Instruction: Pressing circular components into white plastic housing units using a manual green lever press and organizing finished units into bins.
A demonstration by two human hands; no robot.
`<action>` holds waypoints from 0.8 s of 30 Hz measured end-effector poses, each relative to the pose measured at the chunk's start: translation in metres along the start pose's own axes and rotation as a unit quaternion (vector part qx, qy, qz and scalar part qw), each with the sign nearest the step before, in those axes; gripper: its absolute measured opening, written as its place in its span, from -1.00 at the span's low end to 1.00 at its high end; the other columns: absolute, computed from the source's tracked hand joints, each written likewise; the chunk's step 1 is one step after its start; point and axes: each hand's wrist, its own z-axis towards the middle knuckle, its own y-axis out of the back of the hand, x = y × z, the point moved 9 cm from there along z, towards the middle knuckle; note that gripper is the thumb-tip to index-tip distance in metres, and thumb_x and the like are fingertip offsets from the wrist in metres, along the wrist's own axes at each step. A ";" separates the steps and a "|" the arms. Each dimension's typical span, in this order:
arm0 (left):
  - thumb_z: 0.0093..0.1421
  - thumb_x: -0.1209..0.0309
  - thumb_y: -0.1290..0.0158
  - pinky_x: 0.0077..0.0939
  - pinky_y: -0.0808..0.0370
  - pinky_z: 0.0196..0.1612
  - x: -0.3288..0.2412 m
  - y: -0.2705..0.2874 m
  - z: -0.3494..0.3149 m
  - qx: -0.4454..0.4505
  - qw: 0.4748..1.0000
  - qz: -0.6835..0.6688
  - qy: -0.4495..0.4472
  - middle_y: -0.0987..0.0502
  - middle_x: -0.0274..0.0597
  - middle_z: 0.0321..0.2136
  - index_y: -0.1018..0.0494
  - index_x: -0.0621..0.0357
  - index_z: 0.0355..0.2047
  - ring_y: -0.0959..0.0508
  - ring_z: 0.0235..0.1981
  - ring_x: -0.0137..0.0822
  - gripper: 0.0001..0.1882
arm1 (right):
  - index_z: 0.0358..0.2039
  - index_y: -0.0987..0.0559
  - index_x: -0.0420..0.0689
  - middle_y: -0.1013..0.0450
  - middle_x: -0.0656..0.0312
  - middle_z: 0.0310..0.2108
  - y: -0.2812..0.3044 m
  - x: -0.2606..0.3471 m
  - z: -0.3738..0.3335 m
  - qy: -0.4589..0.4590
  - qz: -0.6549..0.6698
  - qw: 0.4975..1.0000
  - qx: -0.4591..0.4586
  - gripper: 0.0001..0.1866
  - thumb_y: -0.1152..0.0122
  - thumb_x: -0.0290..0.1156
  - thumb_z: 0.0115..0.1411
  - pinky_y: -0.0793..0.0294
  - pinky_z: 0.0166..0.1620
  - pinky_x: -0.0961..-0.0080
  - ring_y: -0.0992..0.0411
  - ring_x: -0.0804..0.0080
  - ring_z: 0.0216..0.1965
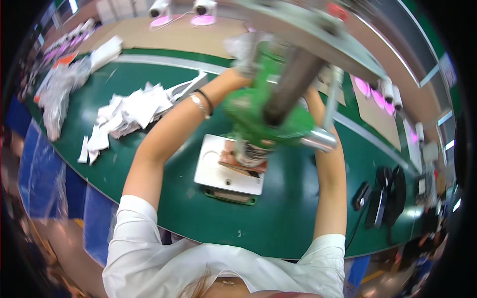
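A green hand press stands in front of me, with a steel ram pointing down. Its upper parts and grey frame are blurred. Below the ram lies a white plate on a green base. A copper-coloured piece sits on the plate under the ram's end. Both my arms reach forward around the press. My left hand is at its far left side, smeared and whitish, its fingers unclear. The right forearm passes on the other side, and the press hides that hand. What either hand holds does not show.
White paper scraps are heaped left of my left arm. Beyond them lies a clear plastic bag. On the right are a black corded device and a black strap-like thing. White camera-like units with pink light stand at the back.
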 end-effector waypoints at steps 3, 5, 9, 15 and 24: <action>0.00 0.08 -0.27 -0.21 -0.47 -0.07 -0.043 0.018 0.017 -0.053 0.987 -0.142 -0.054 -0.60 -0.07 -0.15 -0.58 0.02 -0.14 -0.58 -0.15 -0.03 -0.54 | -0.11 -0.62 -0.16 -0.58 -0.04 -0.16 0.003 -0.007 0.054 -0.013 -0.033 0.999 0.027 -0.63 -0.33 -0.24 0.11 -0.52 0.00 0.25 -0.55 0.00 -0.14; 0.03 0.13 -0.21 -0.19 -0.46 0.02 -0.033 0.000 0.029 -0.081 0.972 -0.178 -0.130 -0.62 -0.04 -0.14 -0.60 0.06 -0.16 -0.56 -0.09 0.02 -0.59 | -0.11 -0.62 -0.15 -0.58 -0.04 -0.15 -0.021 0.019 0.056 -0.008 -0.054 0.997 0.049 -0.63 -0.32 -0.24 0.12 -0.52 0.00 0.24 -0.55 0.00 -0.13; 0.10 0.30 -0.23 -0.21 -0.40 0.19 0.012 -0.029 0.009 -0.027 0.984 -0.165 -0.063 -0.39 0.08 0.14 -0.40 0.27 0.11 -0.48 0.13 -0.03 -0.42 | -0.11 -0.62 -0.15 -0.58 -0.03 -0.15 -0.049 0.050 0.079 0.002 -0.076 0.995 0.061 -0.64 -0.31 -0.25 0.13 -0.51 -0.01 0.22 -0.54 0.01 -0.12; 0.04 0.36 -0.26 -0.21 -0.44 0.11 0.024 -0.011 -0.040 0.030 0.970 -0.218 0.101 -0.38 0.07 0.02 -0.49 0.22 -0.18 -0.44 0.13 0.00 -0.65 | -0.10 -0.61 -0.14 -0.58 -0.01 -0.15 -0.035 0.050 0.118 -0.069 -0.120 0.990 0.030 -0.66 -0.28 -0.25 0.15 -0.51 -0.02 0.20 -0.54 0.02 -0.11; 0.09 0.05 -0.29 -0.15 -0.36 0.22 0.031 0.034 -0.086 -0.109 0.986 -0.057 0.108 -0.32 0.21 0.20 -0.48 0.15 0.07 -0.38 0.18 0.17 -0.38 | -0.09 -0.60 -0.14 -0.58 0.01 -0.14 0.005 0.037 0.166 -0.176 -0.176 0.968 -0.017 -0.69 -0.25 -0.27 0.19 -0.50 -0.03 0.17 -0.54 0.03 -0.09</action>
